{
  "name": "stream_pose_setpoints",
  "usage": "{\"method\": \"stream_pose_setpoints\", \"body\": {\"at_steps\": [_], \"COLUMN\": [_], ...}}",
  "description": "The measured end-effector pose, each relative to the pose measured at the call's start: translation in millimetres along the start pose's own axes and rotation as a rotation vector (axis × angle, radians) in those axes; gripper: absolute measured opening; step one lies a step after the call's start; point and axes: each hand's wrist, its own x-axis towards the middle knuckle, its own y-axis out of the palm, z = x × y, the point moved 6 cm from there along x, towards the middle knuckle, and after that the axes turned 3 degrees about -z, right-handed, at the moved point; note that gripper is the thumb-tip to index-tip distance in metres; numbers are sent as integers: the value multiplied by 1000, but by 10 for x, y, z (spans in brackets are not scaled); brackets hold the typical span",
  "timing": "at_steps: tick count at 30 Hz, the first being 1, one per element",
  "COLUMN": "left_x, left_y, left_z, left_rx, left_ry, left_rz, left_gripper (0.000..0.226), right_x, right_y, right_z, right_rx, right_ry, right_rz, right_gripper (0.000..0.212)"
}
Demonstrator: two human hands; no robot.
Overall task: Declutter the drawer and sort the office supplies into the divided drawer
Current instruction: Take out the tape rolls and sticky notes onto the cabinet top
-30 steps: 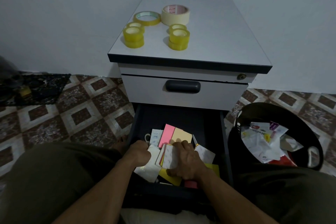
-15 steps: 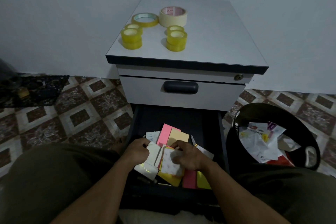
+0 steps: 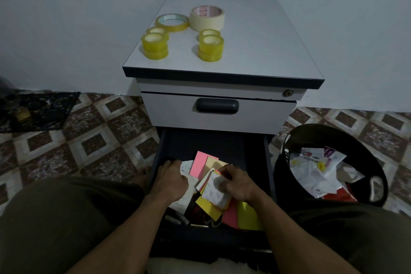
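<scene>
The lower dark drawer (image 3: 160,153) of a small grey cabinet stands pulled out. Inside lie pink (image 3: 199,165), pale yellow and bright yellow (image 3: 248,217) paper pads, white packets and dark small items at the front. My right hand (image 3: 236,182) grips a stack of small pads with a white packet (image 3: 215,190) on top, lifted slightly over the pile. My left hand (image 3: 172,181) rests palm down on a white packet (image 3: 186,167) at the drawer's left side, fingers curled on it. The upper drawer (image 3: 218,111) is closed.
Several tape rolls (image 3: 210,48) stand on the cabinet top (image 3: 266,51), among them a wide cream roll (image 3: 206,18). A black bin (image 3: 287,176) with white wrappers sits right of the drawer. My knees flank the drawer. Patterned floor tiles lie to the left.
My right hand has drawn the stack with the white packet up and rightward off the pile. My left hand has slid further left onto the white packet. The camera tilted down slightly.
</scene>
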Motion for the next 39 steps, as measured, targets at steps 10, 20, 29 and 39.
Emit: {"method": "stream_pose_setpoints", "body": {"at_steps": [10, 20, 29, 39], "left_x": [342, 396, 411, 487], "left_y": [208, 440, 363, 96], "left_z": [-270, -256, -189, -121], "left_rx": [-55, -161, -343, -467], "left_ry": [56, 21, 23, -82], "left_rz": [195, 262, 223, 25], "left_gripper": [56, 57, 54, 33], "right_x": [48, 98, 99, 76], "right_y": [-178, -45, -21, -233], "right_z": [-193, -320, -323, -322], "right_rx": [132, 427, 616, 824], "right_ry": [80, 141, 157, 218], "right_rz": [-106, -54, -86, -259], "right_gripper": [34, 19, 22, 16]}}
